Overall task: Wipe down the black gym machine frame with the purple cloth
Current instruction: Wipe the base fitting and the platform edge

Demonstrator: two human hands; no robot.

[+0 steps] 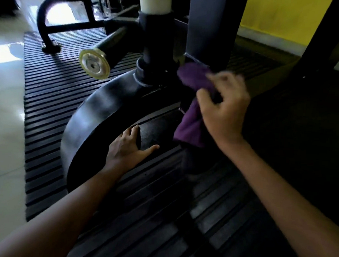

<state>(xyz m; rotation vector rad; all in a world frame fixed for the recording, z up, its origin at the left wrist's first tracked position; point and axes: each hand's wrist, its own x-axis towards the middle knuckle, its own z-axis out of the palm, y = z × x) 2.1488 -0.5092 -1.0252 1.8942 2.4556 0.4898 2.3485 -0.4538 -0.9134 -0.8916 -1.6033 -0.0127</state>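
Left hand [127,145] spread flat; right hand [223,109] curled.

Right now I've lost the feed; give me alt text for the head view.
The right hand holds a purple cloth against the base of a black upright post of the gym machine. The left hand rests, fingers spread, on the curved black frame over a ribbed rubber mat.

Both forearms are bare to the elbow, and neither wrist nor hands [225,109] wear anything.
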